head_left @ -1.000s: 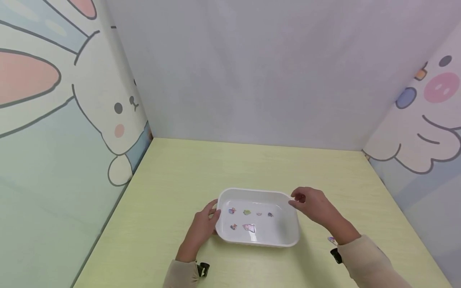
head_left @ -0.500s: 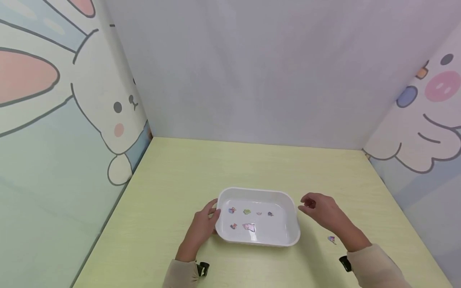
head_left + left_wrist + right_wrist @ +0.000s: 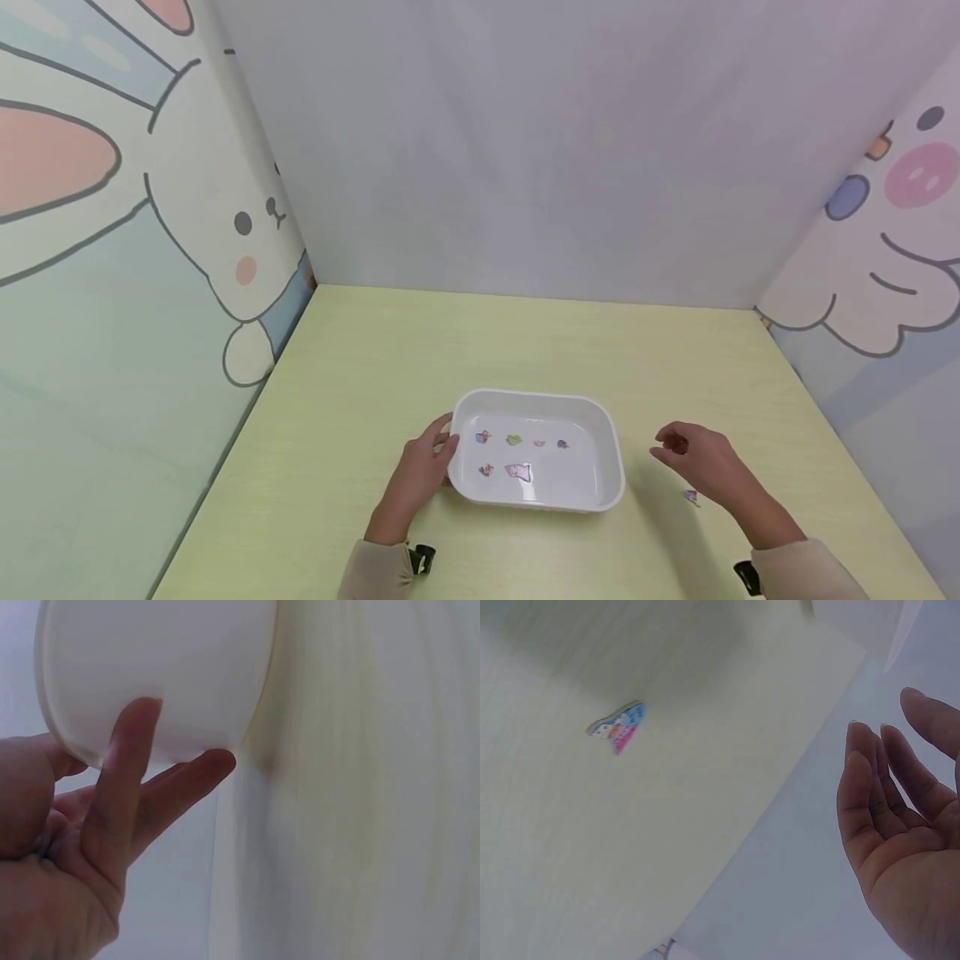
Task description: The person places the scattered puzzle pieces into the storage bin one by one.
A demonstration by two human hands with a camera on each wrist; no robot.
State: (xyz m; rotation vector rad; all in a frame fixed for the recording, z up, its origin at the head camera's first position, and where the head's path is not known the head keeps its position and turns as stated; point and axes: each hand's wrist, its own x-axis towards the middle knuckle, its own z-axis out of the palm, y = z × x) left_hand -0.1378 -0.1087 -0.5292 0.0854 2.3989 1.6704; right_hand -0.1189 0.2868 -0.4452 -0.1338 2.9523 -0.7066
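A white rectangular plastic tray stands on the table, with several small flat colourful pieces spread on its floor. My left hand holds the tray by its left end, thumb at the rim; the left wrist view shows fingers against the outer wall. Right of the tray, above the table, is my right hand, its fingers loosely bent and nothing between them. Close below it lies one loose flat piece; in the right wrist view this piece is blue, white and pink with a notched outline.
The pale yellow table meets a plain light wall at the back. Side walls carry cartoon prints, a rabbit on the left and another figure on the right.
My right hand has moved from the tray's right rim rightward and nearer to me, toward the loose piece. The left hand and the tray have stayed in place.
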